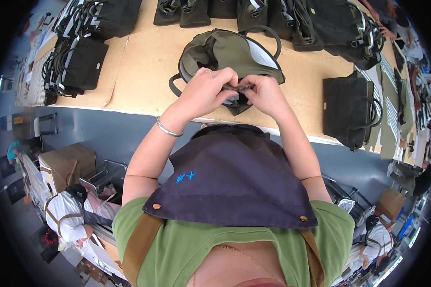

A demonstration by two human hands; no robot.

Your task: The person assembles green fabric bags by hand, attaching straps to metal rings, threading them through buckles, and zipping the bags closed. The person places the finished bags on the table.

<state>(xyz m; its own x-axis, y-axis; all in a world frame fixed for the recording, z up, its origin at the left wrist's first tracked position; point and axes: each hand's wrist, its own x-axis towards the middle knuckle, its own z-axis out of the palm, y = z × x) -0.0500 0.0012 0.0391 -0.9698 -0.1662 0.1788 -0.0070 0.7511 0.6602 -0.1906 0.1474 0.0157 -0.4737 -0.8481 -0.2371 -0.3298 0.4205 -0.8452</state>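
An olive-green handbag (232, 50) lies on the table in front of me, its mouth spread wide. Part of its pale lining shows at the right, and dark carry handles stick out at two sides. My left hand (203, 91) is closed, thumb and fingers pinching the left part of a zipper (235, 88) at the bag's near edge. From the other side my right hand (268, 97) pinches the same zipper close by, fingertips almost meeting the left ones. Whether a slider sits between the fingers is hidden.
The tan worktable (139, 71) has its near edge just below my hands. Dark bags stand in a row (254, 14) at the back. More bags stand at the left (84, 62), and one dark bag (347, 107) is at the right. Co-workers (64, 215) sit behind me.
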